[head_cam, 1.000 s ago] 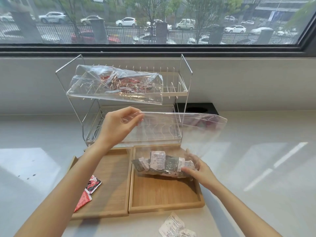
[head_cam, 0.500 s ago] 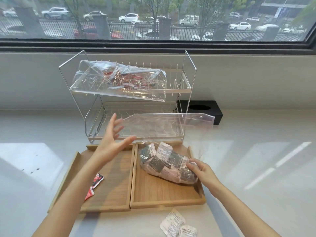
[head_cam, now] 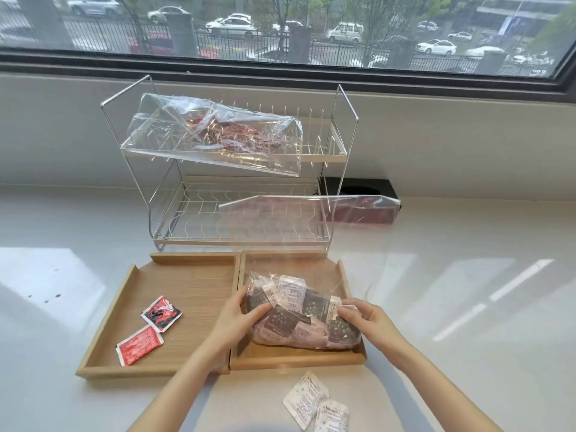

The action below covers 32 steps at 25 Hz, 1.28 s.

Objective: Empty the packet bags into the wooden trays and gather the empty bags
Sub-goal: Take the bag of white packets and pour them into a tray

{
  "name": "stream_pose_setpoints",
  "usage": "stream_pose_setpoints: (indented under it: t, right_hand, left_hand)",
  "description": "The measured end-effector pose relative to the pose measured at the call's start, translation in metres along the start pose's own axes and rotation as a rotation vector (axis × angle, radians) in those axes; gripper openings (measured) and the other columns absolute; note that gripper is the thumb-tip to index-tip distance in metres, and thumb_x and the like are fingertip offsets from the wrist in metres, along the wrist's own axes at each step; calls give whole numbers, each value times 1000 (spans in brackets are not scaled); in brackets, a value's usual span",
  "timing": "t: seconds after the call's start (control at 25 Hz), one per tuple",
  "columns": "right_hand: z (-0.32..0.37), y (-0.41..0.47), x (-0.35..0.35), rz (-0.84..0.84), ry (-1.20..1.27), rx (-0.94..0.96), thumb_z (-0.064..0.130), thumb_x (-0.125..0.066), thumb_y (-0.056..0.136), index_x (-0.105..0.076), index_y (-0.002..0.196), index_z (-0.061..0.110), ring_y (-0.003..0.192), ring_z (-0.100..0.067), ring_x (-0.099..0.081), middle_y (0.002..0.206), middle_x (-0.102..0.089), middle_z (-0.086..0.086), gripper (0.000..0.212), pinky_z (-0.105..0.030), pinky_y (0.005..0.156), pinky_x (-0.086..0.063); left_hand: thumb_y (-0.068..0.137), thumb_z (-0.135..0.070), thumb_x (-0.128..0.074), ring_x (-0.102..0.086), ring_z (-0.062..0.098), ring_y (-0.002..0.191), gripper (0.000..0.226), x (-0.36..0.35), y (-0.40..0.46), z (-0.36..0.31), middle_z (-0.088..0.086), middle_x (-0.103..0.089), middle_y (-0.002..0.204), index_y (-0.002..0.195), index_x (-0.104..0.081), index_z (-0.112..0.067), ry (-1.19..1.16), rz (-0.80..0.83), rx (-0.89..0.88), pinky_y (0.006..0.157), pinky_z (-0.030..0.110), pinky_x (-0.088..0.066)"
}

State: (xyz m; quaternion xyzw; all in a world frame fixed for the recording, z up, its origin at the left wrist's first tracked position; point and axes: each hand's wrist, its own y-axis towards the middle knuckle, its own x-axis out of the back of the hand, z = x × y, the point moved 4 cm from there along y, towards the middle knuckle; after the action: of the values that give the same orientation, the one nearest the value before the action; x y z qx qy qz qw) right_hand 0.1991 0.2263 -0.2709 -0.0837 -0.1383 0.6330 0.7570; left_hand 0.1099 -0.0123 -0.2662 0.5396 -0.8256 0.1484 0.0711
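Since prev frame, left hand (head_cam: 240,319) dropped from mid-air onto bag (head_cam: 299,316), fingers curled round its left end. Bag lies in right tray (head_cam: 352,357), w/ packets bunched inside. Right hand (head_cam: 364,319) pinches right end. Prob best: lift closed end, keep mouth low over tray, shake gently.

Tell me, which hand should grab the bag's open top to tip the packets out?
Probably the left hand. The right hand already grips the bag at its packed end over the right tray, so it can lift. The left only rests on the near side and could reach the loose top.
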Motion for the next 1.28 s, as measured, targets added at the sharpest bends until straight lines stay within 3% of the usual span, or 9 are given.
stream_pose_setpoints:
  t: [0.12, 0.24, 0.36, 0.52, 0.64, 0.84, 1.08, 1.2, 1.28]
  right_hand:
    - [14, 3, 0, -86, 18, 42, 12, -59, 86, -66, 91, 11, 61, 0, -66, 68, -73, 9, 9, -10, 52, -47]
    - [22, 4, -5, -77, -43, 52, 17, -58, 87, -63, 98, 16, 63, 7, -65, 83, -69, 9, 12, -8, 52, -46]
    - [25, 2, -6, -63, -81, 54, 20, -58, 87, -61, 107, 16, 84, 6, -64, 99, -66, 9, 20, -2, 59, -43]
    - [51, 3, 3, -112, -21, 147, 21, -61, 85, -59, 111, 18, 102, -2, -62, 110, -67, 6, 27, -13, 81, -49]
    - [73, 5, 8, -161, 2, 230, 25, -62, 83, -62, 104, 19, 102, -12, -65, 107, -69, 0, 21, -27, 91, -47]
    - [97, 1, 11, -217, 149, 343, 42, -62, 68, -55, 95, 18, 86, -11, -70, 100, -68, -5, 36, -17, 73, -54]
    - [147, 7, 39, -425, 214, 407, 27, -45, 93, -46, 113, 21, 112, -17, -54, 109, -59, 1, 21, -32, 94, -44]
    - [213, 2, 50, -546, 13, 559, 27, -43, 94, -51, 112, 25, 110, -11, -57, 113, -62, 0, 20, -33, 101, -42]
    - [253, 0, 29, -397, -177, 682, 24, -43, 93, -59, 100, 27, 88, -6, -66, 90, -69, 6, 18, -20, 88, -46]
  left_hand:
    - [77, -13, -68, -67, 1, 75, 21, 6, 4, -14, -14, -72, 77, 92, -60, -25, -94, -77, -97, 57, 8, -46]
    - [79, -14, -67, -66, -4, 78, 29, 8, 4, -12, -11, -68, 90, 105, -57, -20, -99, -58, -77, 62, 9, -49]
    - [80, -14, -65, -62, 1, 93, 33, 6, 0, -1, -13, -63, 102, 105, -53, -32, -89, -44, -68, 74, 13, -49]
    - [80, -16, -64, -56, -1, 99, 25, 13, 3, -20, -17, -59, 105, 96, -53, -33, -224, -100, -105, 65, 5, -47]
    - [81, -18, -62, -59, -12, 87, 18, 24, 6, -48, -12, -60, 103, 94, -54, -27, -276, -186, -180, 63, 2, -44]
    - [84, -24, -57, -61, 1, 85, 12, 39, 5, -99, -7, -62, 94, 90, -55, -33, -301, -263, -341, 74, 16, -49]
    - [86, -19, -53, -65, 3, 81, 11, 44, -3, -119, -12, -71, 81, 89, -61, -26, -353, -248, -429, 77, 16, -51]
    - [85, -15, -54, -66, 5, 81, 12, 42, -9, -125, -11, -71, 80, 88, -62, -24, -358, -223, -453, 75, 15, -50]
    - [86, -10, -53, -65, 4, 81, 14, 39, -14, -130, -7, -69, 83, 88, -62, -20, -312, -181, -486, 73, 13, -49]
